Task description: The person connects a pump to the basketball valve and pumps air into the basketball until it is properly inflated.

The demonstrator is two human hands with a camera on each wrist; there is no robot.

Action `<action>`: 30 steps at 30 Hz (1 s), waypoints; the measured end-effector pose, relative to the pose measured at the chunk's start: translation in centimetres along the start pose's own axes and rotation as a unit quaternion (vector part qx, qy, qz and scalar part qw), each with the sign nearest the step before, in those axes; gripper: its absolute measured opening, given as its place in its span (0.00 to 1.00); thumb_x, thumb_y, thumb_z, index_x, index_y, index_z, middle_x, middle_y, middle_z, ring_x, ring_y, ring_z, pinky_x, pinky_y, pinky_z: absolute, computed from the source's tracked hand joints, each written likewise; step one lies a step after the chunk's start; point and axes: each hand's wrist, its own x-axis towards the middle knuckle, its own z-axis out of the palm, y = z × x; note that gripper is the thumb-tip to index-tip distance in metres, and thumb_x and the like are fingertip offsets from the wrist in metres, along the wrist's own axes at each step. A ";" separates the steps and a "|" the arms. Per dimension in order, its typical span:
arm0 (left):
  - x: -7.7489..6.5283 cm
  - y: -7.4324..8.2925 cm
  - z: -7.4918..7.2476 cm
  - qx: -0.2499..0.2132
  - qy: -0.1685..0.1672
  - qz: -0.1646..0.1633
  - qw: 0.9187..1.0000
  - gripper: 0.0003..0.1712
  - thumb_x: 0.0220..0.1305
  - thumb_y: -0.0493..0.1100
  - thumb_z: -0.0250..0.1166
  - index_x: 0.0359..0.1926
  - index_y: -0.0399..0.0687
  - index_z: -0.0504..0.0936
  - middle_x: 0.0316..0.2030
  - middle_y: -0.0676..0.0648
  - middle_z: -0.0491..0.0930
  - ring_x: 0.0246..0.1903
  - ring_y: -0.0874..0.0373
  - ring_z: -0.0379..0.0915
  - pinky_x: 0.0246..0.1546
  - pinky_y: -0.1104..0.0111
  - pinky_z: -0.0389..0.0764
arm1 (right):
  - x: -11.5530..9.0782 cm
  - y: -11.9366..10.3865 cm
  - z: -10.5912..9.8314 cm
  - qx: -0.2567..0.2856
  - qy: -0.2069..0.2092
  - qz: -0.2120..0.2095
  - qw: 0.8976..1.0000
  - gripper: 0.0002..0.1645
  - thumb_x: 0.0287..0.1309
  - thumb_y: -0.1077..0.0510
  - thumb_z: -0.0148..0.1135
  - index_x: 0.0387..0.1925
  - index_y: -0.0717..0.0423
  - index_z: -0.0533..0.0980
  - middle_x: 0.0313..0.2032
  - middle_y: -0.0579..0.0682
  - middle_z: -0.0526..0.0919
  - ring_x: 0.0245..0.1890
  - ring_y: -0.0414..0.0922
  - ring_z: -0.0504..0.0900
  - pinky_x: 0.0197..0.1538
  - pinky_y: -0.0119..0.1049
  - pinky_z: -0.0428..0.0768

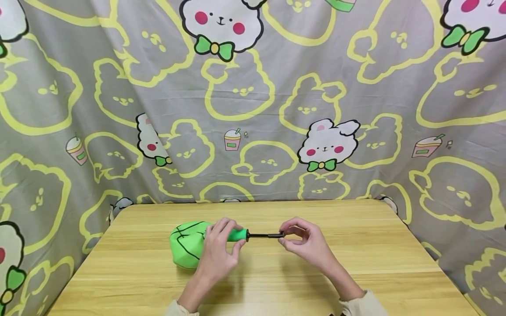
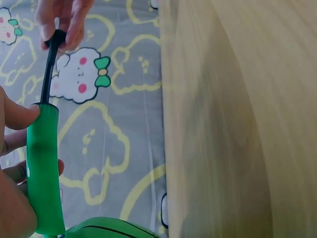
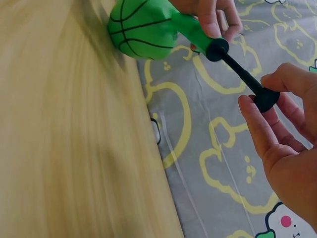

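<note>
A small hand pump with a green barrel point(image 2: 43, 163) and a black rod point(image 1: 258, 235) lies level between my two hands. My left hand point(image 1: 219, 250) grips the barrel, thumb near its black collar. With thumb and fingers, my right hand point(image 1: 308, 243) pinches the round black handle point(image 3: 266, 99) at the rod's end; the rod is drawn out of the barrel. At the barrel's other end is a green ball point(image 1: 189, 245) with black basketball lines. It looks dented and partly soft, and my left hand hides part of it and where it meets the pump.
Both hands work above a light wooden table point(image 1: 272, 294). Behind its far edge and along the sides hangs a grey curtain point(image 1: 272, 105) printed with yellow outlines and white cartoon animals.
</note>
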 end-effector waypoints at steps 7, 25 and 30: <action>0.1 -0.5 -0.4 0.005 0.014 -0.004 1.000 0.17 0.52 0.37 0.76 0.43 0.51 0.81 0.42 0.54 0.79 0.48 0.54 0.77 0.51 0.55 0.68 | 0.1 -0.1 -1.2 0.009 0.013 0.007 1.000 0.15 0.53 0.74 0.71 0.43 0.64 0.80 0.46 0.64 0.80 0.46 0.50 0.86 0.41 0.42 0.87; 0.1 -0.4 0.1 0.019 0.038 0.023 0.999 0.17 0.49 0.35 0.74 0.41 0.48 0.80 0.41 0.52 0.79 0.45 0.53 0.76 0.48 0.54 0.66 | 0.3 0.1 -1.1 0.021 0.030 -0.021 0.999 0.17 0.51 0.71 0.76 0.44 0.68 0.83 0.44 0.68 0.85 0.48 0.52 0.88 0.45 0.43 0.86; -0.1 0.0 0.3 0.016 0.033 0.022 0.999 0.17 0.49 0.35 0.74 0.41 0.49 0.81 0.41 0.52 0.79 0.45 0.54 0.76 0.49 0.55 0.66 | 0.2 0.4 -0.5 0.035 0.026 -0.025 0.999 0.16 0.50 0.71 0.75 0.43 0.70 0.83 0.44 0.69 0.85 0.47 0.52 0.88 0.45 0.44 0.85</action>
